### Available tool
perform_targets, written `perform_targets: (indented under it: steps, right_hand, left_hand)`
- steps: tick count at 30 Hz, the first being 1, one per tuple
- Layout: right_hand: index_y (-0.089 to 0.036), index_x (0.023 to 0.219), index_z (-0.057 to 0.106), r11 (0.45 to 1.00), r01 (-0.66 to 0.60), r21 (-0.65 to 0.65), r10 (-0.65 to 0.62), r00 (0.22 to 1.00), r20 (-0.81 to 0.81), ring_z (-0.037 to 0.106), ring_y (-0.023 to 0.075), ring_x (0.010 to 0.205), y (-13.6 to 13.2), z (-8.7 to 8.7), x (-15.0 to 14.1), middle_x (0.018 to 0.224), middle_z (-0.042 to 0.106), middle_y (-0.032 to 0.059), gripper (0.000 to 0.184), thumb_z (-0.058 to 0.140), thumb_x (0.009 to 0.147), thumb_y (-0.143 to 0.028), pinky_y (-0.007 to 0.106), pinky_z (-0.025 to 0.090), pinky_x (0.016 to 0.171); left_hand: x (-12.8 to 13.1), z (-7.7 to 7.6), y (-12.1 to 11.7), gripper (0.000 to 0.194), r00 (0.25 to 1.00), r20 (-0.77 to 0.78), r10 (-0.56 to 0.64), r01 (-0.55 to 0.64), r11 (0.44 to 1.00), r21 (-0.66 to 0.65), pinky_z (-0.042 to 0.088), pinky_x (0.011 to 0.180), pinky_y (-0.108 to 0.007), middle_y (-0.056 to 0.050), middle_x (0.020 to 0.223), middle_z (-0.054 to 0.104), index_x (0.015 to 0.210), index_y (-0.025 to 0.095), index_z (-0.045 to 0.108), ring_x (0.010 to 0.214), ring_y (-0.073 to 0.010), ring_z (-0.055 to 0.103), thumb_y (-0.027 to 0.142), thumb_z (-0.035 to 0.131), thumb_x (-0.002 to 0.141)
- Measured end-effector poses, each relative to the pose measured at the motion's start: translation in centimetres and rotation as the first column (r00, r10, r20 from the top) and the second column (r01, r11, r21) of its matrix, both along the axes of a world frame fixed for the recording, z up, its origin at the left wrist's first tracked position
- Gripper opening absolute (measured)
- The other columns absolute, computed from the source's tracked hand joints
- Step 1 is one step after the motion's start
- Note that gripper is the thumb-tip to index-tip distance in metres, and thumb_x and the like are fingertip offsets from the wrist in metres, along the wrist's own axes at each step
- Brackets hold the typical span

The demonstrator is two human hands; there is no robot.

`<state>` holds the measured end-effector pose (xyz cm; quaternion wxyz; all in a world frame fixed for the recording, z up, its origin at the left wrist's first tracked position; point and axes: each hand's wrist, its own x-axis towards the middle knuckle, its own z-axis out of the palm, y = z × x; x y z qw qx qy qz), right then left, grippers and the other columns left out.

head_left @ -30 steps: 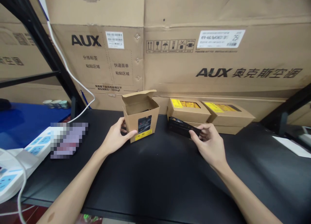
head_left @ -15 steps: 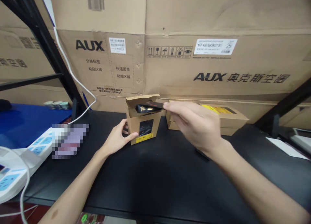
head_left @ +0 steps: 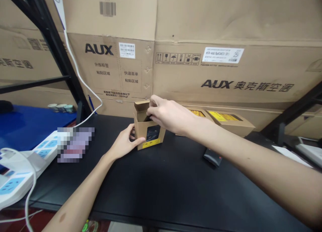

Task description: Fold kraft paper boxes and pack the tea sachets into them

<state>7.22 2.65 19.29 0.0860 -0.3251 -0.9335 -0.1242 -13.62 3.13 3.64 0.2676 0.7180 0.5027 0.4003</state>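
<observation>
A small brown cardboard box (head_left: pixel 141 130) stands on the black table with its top flap raised. Its front has a dark window and a yellow label strip. My left hand (head_left: pixel 123 141) grips the box by its left side, thumb on the front and fingers around the back. Over the open top, my right hand (head_left: pixel 169 114) has its fingers bent down at the mouth, pinching a flat black item (head_left: pixel 147 118). Most of that item is hidden by the fingers and the box walls. Dark contents show through the window.
Behind my right forearm lie two similar brown boxes (head_left: pixel 248 124) with yellow labels. A small black object (head_left: pixel 212 158) rests on the table below the forearm. At the left are a white power strip (head_left: pixel 37 158), a white cable (head_left: pixel 84 81) and a blurred purple item (head_left: pixel 77 145). Large cartons (head_left: pixel 181 81) line the back.
My right hand has moved left and lowered the flat black item into the box's open top. The left hand keeps its hold, and the view has shifted slightly.
</observation>
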Motion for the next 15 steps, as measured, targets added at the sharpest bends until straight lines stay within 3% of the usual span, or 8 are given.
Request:
perform_targets:
  steps: [9,12,15]
  right_hand:
    - [-0.017,0.094,0.078,0.998,0.047,-0.042,-0.042,0.992,0.122,0.069,0.0170,0.075,-0.2,1.8,1.8,0.086,0.075,0.0067,0.021,0.059,0.091,-0.007,0.028,0.045,0.071]
    - [-0.019,0.097,0.080,0.995,-0.011,-0.104,0.022,0.994,0.108,0.069,0.0157,0.074,0.2,2.2,1.8,0.084,0.077,0.0039,0.028,0.057,0.089,-0.006,0.028,0.048,0.072]
    - [-0.022,0.094,0.081,0.983,-0.088,-0.159,0.100,0.993,0.066,0.070,0.0151,0.077,1.0,1.4,1.6,0.086,0.079,0.0012,0.027,0.061,0.084,-0.008,0.027,0.051,0.075]
  left_hand:
    - [-0.2,0.0,0.0,0.060,0.999,-0.002,-0.042,0.042,0.999,0.003,0.057,0.087,-0.042,-0.009,0.119,0.073,0.128,0.022,0.056,0.104,-0.0277,0.069,0.055,0.073,0.081]
    - [-0.2,0.1,-0.1,0.059,0.999,-0.007,-0.045,0.046,0.999,0.009,0.056,0.087,-0.042,-0.009,0.119,0.074,0.127,0.023,0.057,0.104,-0.0279,0.069,0.054,0.075,0.080]
    - [-0.2,0.0,0.0,0.059,0.998,-0.005,-0.055,0.055,0.998,0.012,0.057,0.088,-0.042,-0.009,0.120,0.074,0.126,0.023,0.057,0.103,-0.0276,0.070,0.054,0.076,0.079]
